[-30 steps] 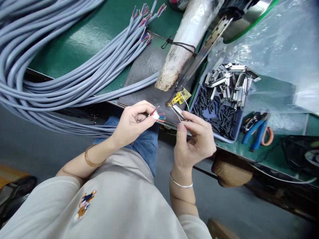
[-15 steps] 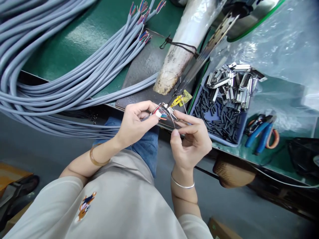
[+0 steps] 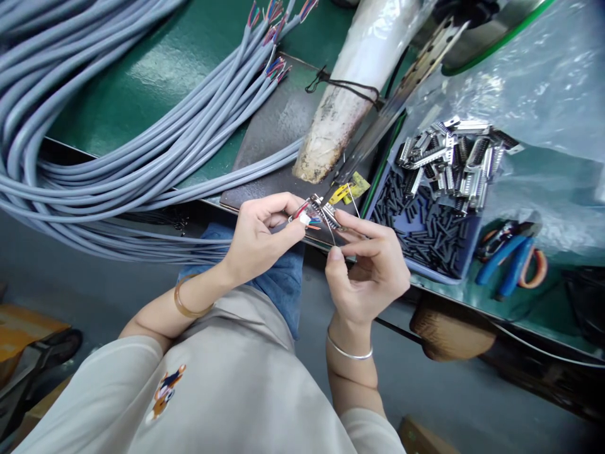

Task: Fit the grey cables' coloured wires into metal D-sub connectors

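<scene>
Head | connector (image 3: 330,215) likely light, rigid; hold by ends | beside it: left hand (image 3: 262,234) pinches coloured wires (image 3: 314,222), right hand (image 3: 371,261) thin wire (image 3: 332,235)

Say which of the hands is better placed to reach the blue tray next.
Probably the right hand: it is nearer the blue tray, though it might first need to release the thin wire. The left hand is farther away, gripping coloured wires.

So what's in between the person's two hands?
In the head view, a metal connector, thin coloured wires and a dark rod's tip show between the left hand and right hand. A thin silvery strand runs there too.
</scene>
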Demonstrator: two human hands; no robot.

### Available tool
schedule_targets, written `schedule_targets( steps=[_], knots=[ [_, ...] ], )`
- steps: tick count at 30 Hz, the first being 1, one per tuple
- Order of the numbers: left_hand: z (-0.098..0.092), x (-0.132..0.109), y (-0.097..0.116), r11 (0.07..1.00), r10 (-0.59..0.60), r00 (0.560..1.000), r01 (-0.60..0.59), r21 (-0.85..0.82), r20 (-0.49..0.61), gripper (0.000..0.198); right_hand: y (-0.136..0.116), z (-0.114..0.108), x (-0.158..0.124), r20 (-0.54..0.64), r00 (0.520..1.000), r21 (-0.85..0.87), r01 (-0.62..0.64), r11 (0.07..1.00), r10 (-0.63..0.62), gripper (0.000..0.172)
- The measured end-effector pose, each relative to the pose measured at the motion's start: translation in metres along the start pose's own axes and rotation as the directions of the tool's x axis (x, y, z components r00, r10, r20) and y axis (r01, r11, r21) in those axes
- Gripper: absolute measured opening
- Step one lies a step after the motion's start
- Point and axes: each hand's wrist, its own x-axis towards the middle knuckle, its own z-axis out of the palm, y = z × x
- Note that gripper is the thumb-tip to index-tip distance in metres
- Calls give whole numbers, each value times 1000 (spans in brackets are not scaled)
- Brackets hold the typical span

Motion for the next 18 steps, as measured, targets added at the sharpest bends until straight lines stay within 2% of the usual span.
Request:
schedule_targets(
  steps=[11,18],
  knots=[
    [1,0,4,999,37,999,-37,31,7,12,-3,1,4,-16,998,-50,67,997,-68,14],
    [-1,0,3,999,-13,1000,14,52,-10,14,3,-1,-2,33,990,-109,142,984,-140,14]
  ],
)
